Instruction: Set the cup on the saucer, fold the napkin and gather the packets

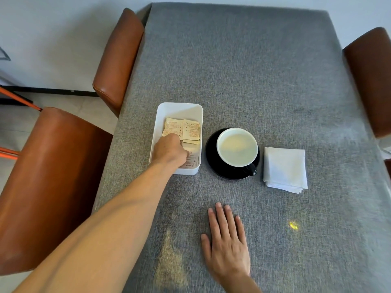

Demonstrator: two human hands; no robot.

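Down over the grey surface (254, 70), the left hand (170, 150) reaches curled into the white box (163, 115) among the packets (190, 130); whether it pinches one I cannot tell. The right hand (227, 244) lies flat. A careless pull-back could tip that box or nudge the cup (237, 146) on its saucer (211, 157) beside the folded napkin (284, 166).

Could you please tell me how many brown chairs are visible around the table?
3: two on the table's left, near and far; one on its right.
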